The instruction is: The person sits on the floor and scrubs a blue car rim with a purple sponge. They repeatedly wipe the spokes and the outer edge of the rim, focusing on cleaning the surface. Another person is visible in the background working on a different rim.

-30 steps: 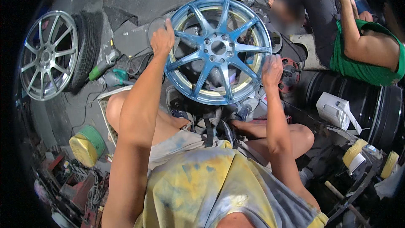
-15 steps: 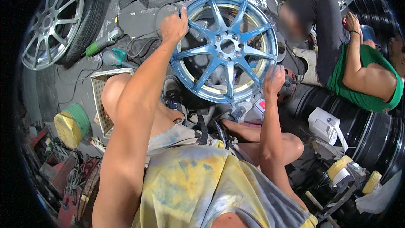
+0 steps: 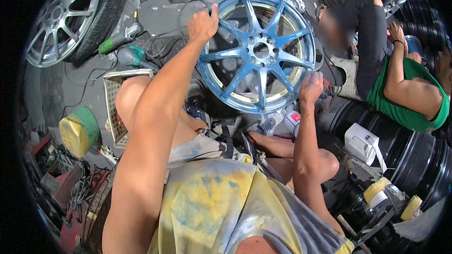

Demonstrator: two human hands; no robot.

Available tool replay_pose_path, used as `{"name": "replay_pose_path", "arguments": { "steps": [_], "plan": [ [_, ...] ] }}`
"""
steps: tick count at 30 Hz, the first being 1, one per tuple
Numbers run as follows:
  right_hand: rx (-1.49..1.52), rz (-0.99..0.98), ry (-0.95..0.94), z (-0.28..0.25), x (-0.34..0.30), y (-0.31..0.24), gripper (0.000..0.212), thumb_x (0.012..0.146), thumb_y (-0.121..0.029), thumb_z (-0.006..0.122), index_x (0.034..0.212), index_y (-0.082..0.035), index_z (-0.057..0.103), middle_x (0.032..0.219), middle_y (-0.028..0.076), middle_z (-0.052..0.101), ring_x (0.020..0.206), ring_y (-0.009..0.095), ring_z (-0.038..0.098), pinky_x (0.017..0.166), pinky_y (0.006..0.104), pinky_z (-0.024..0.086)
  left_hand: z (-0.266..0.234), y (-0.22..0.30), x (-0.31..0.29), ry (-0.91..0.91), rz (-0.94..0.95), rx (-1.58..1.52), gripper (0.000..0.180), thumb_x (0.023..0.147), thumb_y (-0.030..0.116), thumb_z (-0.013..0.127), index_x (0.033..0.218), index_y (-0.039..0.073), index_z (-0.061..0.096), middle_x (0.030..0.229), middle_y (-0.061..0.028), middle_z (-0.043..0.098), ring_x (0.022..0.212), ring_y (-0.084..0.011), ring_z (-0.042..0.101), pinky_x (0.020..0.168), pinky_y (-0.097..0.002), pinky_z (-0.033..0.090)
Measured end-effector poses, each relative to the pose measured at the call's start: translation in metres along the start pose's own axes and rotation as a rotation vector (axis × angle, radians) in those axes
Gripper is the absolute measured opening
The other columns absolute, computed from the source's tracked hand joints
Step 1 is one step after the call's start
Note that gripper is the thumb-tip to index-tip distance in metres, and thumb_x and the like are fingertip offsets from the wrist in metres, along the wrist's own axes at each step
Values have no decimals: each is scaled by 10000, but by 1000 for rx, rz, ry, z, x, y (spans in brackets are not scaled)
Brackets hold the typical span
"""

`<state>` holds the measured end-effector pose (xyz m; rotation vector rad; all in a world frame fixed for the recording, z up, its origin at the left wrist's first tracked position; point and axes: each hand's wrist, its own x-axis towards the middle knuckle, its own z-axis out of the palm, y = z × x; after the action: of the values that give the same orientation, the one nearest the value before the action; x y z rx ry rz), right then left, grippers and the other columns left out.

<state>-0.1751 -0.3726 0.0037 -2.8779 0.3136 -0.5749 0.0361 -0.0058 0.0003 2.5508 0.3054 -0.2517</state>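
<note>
A multi-spoke alloy wheel rim [image 3: 261, 63], blue with silvery worn patches, is tilted up in front of me above my feet. My left hand [image 3: 203, 24] grips its upper left edge, the thumb pointing up and the other fingers curled round. Against the lower right edge rests my right hand [image 3: 311, 88], closed and slightly smeared by motion. Whatever that hand pinches, if anything, is hidden. A tin with a red label [image 3: 293, 118] stands just below the right side of the rim.
A silver wheel [image 3: 57, 16] leans on a tyre at left, near a green angle grinder [image 3: 118, 38], a teal power tool [image 3: 132, 56] and a white crate [image 3: 111, 108]. At right, a co-worker in a green top [image 3: 409, 96] sits by black wheel barrels [image 3: 414, 160] and a white box [image 3: 361, 143].
The wheel rim and both hands sit slightly farther right in view. The surroundings have shifted a little too. My left hand keeps its grip, and my right hand stays at the lower right edge.
</note>
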Motion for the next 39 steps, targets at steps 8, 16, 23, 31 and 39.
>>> {"name": "replay_pose_path", "arguments": {
  "steps": [8,16,23,31,39],
  "plan": [
    [-70,18,-51,1,8,10,126,919,-96,618,915,29,632,925,234,608,872,439,615,772,521,489,-4,5,-1,-24,-11,-53,755,1022,605,352,1088,-39,740,1076,-339,692,1068,-495,664,958,-545,511],
    [29,4,-97,-17,-5,1,149,935,-128,609,924,12,660,927,213,617,885,432,617,775,512,492,-3,4,1,-27,-23,-68,743,1019,600,359,1104,-36,734,1088,-333,692,1082,-498,656,968,-550,504],
    [32,2,-33,-12,8,0,142,937,-90,585,882,29,639,898,220,587,871,424,585,771,512,458,3,3,1,-30,-23,-74,741,1017,611,354,1156,-19,719,1143,-320,685,1111,-493,648,992,-544,498],
    [43,5,-12,-7,5,-3,190,958,-109,573,831,32,585,875,231,562,837,438,568,736,519,444,-3,3,-1,-36,-9,-55,713,1028,595,352,1166,-2,717,1121,-322,689,1097,-495,651,978,-550,503],
    [36,42,11,1,16,-4,174,949,-102,581,830,25,587,858,226,565,837,429,581,737,525,452,0,1,2,-35,-11,-53,733,1027,594,357,1131,-33,722,1120,-325,688,1100,-487,652,973,-549,503]
  ]
}}
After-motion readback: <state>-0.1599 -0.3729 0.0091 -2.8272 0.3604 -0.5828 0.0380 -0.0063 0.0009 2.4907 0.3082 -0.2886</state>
